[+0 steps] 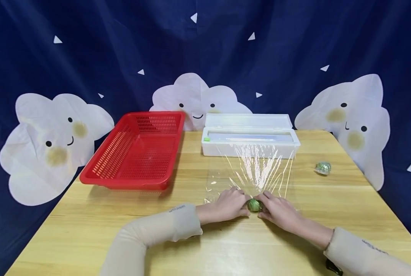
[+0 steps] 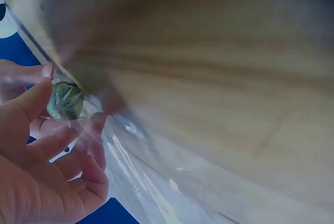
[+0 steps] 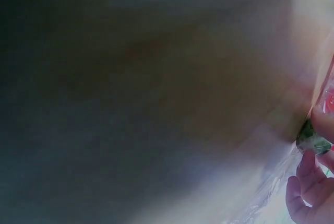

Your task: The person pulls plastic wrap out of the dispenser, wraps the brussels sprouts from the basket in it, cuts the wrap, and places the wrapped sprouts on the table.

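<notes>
Near the front middle of the table, a round green item (image 1: pixel 254 205) sits in clear cling film (image 1: pixel 260 172). Its exact kind cannot be made out. From its left side my left hand (image 1: pixel 228 206) pinches it with the film, and my right hand (image 1: pixel 281 212) does the same from the right. The film runs back in stretched creases to a white dispenser box (image 1: pixel 250 150) with its lid raised. In the left wrist view, thumb and fingers of the left hand (image 2: pixel 47 156) surround the shiny green item (image 2: pixel 67 100). The right wrist view catches only some fingertips (image 3: pixel 308 169) beside it.
A red plastic basket (image 1: pixel 133 183) stands at the left back of the table. A second green item (image 1: pixel 323 168), wrapped in film, lies at the right. Behind the table (image 1: pixel 219 249) hangs a dark blue curtain (image 1: pixel 205 46) with cloud prints.
</notes>
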`<action>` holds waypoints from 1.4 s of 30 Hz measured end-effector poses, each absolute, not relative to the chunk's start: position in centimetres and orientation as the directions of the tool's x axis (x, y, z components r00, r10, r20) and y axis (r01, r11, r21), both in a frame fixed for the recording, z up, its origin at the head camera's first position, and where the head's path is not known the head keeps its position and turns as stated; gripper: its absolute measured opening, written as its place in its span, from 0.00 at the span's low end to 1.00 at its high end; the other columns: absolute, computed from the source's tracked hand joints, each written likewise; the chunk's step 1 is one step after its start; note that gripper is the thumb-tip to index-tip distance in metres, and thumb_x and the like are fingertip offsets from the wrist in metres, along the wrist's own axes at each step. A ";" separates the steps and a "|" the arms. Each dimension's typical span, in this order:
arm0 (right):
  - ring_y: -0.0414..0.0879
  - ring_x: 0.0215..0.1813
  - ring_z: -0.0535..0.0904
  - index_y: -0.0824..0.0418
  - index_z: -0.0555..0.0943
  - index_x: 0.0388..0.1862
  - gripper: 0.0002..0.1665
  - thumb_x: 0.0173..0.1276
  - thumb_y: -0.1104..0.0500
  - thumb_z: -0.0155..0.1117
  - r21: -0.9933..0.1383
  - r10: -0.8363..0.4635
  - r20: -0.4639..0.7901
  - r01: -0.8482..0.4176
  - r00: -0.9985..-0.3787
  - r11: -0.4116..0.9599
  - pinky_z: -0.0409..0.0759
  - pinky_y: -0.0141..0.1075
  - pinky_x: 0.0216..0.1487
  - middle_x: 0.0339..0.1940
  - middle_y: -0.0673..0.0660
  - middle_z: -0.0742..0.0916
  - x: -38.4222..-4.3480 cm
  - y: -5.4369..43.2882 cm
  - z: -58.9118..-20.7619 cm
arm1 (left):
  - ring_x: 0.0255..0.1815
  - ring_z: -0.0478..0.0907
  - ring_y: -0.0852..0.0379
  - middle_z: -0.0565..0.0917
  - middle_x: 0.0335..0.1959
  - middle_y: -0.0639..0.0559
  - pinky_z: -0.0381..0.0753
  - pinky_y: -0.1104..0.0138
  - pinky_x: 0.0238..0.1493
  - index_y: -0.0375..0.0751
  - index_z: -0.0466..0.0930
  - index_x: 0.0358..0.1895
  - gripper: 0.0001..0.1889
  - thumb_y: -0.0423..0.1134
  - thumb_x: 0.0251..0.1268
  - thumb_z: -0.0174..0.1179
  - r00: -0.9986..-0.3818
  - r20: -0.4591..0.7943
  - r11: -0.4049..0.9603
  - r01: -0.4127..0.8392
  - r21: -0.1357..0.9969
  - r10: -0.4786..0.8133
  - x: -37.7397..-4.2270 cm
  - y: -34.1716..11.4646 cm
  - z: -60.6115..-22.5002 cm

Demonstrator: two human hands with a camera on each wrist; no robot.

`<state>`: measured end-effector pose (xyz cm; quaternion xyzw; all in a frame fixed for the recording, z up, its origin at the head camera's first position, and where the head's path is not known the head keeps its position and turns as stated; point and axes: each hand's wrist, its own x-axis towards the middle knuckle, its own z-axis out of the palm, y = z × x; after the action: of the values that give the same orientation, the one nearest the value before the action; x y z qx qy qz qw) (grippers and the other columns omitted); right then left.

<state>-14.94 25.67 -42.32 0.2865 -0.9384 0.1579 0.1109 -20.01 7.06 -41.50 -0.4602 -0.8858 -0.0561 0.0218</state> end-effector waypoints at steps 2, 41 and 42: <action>0.41 0.25 0.76 0.64 0.76 0.43 0.24 0.45 0.63 0.73 -0.236 -0.502 0.304 -0.575 -0.810 0.783 0.75 0.28 0.24 0.32 0.53 0.79 -15.2 25.7 -42.3 | 0.30 0.72 0.59 0.80 0.30 0.56 0.69 0.73 0.23 0.47 0.82 0.41 0.20 0.56 0.49 0.64 -0.584 0.077 0.578 0.812 0.083 0.808 -20.2 7.2 -41.3; 0.37 0.27 0.68 0.65 0.81 0.39 0.11 0.58 0.61 0.62 -0.410 -0.443 0.118 -0.449 -0.889 0.794 0.70 0.30 0.27 0.28 0.49 0.77 -18.2 26.9 -41.0 | 0.48 0.71 0.56 0.77 0.46 0.53 0.72 0.64 0.50 0.54 0.75 0.56 0.25 0.56 0.55 0.59 -0.552 0.118 0.564 0.818 -0.115 0.825 -20.9 7.7 -40.3; 0.37 0.28 0.69 0.65 0.81 0.39 0.11 0.59 0.61 0.62 -0.403 -0.444 0.115 -0.450 -0.889 0.797 0.71 0.31 0.28 0.28 0.49 0.77 -18.3 26.9 -41.0 | 0.48 0.71 0.56 0.77 0.46 0.54 0.72 0.64 0.50 0.54 0.74 0.57 0.25 0.56 0.56 0.59 -0.551 0.110 0.561 0.818 -0.125 0.827 -20.9 7.7 -40.4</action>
<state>-18.30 26.90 -41.01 0.2357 -0.9478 0.2146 0.0071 -20.93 7.73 -40.39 -0.4674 -0.8801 0.0293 0.0782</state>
